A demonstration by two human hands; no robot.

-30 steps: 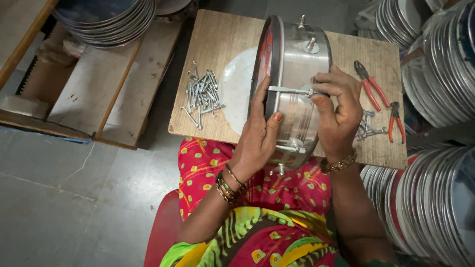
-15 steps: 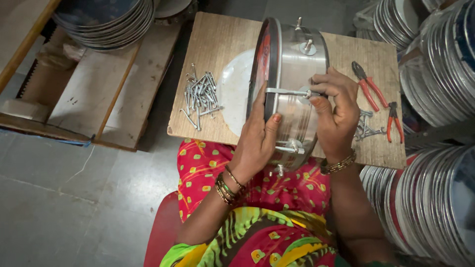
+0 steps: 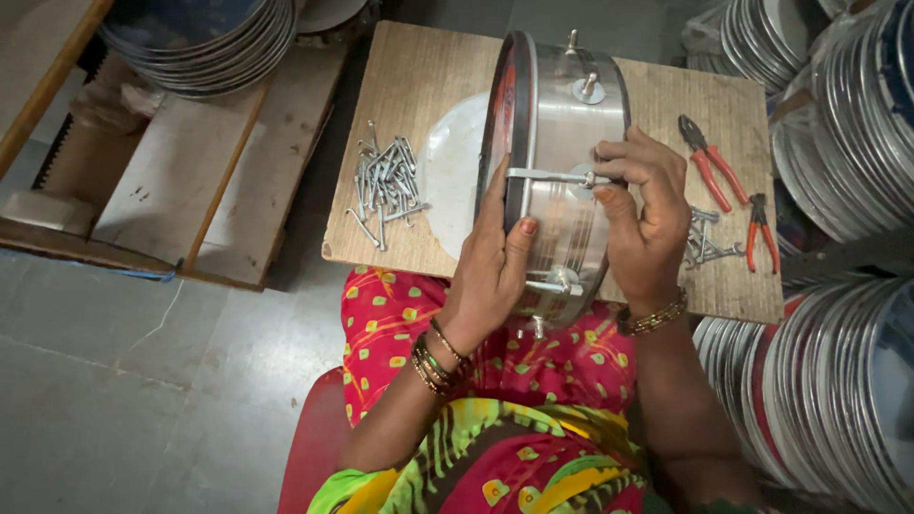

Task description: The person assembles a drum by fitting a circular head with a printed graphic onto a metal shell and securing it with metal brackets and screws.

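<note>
A wooden board [image 3: 419, 86] sits amid stacked metal discs [image 3: 838, 381], with screws [image 3: 386, 181] near its left edge. Both hands, left [image 3: 490, 276] and right [image 3: 647, 219], remain closed on the steel drum [image 3: 562, 162], seemingly unmoved.

One metal drum [image 3: 562, 181], two red-handled pliers [image 3: 709, 162], one heap of bolts [image 3: 386, 181]

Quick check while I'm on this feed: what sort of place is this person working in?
Probably a small drum-making workshop. The left hand and right hand hold a metal drum shell on edge over a wooden board, with a bolt pile, pliers, and stacks of metal hoops around.
</note>
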